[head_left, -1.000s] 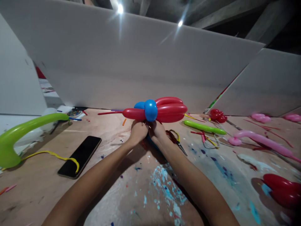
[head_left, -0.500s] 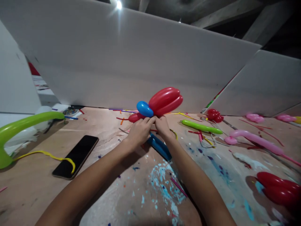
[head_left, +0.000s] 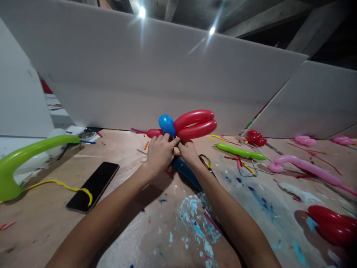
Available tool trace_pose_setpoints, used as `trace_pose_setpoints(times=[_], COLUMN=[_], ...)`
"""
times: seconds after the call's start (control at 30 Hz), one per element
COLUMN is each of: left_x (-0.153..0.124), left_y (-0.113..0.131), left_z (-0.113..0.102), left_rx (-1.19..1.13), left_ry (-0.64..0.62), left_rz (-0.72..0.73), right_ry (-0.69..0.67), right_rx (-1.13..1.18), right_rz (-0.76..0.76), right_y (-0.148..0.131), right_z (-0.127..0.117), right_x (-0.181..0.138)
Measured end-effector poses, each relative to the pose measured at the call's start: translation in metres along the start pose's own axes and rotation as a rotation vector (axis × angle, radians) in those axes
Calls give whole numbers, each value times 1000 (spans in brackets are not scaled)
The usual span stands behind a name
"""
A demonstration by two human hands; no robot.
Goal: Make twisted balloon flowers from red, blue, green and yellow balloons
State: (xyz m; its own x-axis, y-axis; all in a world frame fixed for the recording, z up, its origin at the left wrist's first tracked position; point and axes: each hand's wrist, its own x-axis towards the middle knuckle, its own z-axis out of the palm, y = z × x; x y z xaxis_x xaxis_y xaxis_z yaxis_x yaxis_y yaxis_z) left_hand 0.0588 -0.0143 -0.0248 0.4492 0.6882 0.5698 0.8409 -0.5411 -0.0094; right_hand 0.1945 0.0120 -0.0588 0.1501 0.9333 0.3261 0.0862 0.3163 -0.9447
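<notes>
Both my hands grip a twisted balloon figure above the middle of the table. Its red loops stick out to the right, a small blue bubble sits at the twist, and a red bubble points left. My left hand pinches the twist from below with closed fingers. My right hand is closed on the base of the red loops. A blue balloon length runs down between my wrists to the table.
A black phone lies at the left with a yellow strip across it, beside a long green balloon. Scissors, a green balloon, pink balloons and red balloons lie to the right. White boards wall the table.
The balloon figure has turned: the red loops tilted up, then settled nearly level, pointing right. The blue bubble shifted left. My hands stayed closed on the twist.
</notes>
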Motion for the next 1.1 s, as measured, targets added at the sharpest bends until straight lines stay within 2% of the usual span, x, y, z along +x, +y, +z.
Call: trace_pose_setpoints(times=[0.07, 0.17, 0.27, 0.37, 0.43, 0.5, 0.67, 0.8, 0.93, 1.1], left_x=[0, 0, -2, -4, -4, -4, -2, 0, 5, 9], left_y=[0, 2, 6, 9, 10, 10, 4, -7, -22, -31], left_z=[-2, -4, -4, -2, 0, 1, 0, -1, -5, -17], left_rx=[6, 10, -44, -142, -180, -201, -194, -156, -254, -476], left_ry=[24, 33, -86, -190, -194, -191, -263, -288, -282, -279], left_rz=[-13, -27, -59, -84, -88, -93, -114, -91, -66, -55], right_ry=[-12, -27, 13, 10, -45, -78, -30, -87, -176, -202], right_rx=[9, 205, 319, 293, 174, -75, -696, -983, -1016, -779], right_rz=[0, 27, -16, -50, -101, -208, -448, -507, -502, -530], right_y=[-1, -1, -1, -4, -8, -14, -25, -28, -33, -43], right_z=[1, 5, 7, 5, 2, 1, -2, -8, -14, -16], right_x=[0, 0, 1, 2, 0, -3, -10, -13, -13, -14])
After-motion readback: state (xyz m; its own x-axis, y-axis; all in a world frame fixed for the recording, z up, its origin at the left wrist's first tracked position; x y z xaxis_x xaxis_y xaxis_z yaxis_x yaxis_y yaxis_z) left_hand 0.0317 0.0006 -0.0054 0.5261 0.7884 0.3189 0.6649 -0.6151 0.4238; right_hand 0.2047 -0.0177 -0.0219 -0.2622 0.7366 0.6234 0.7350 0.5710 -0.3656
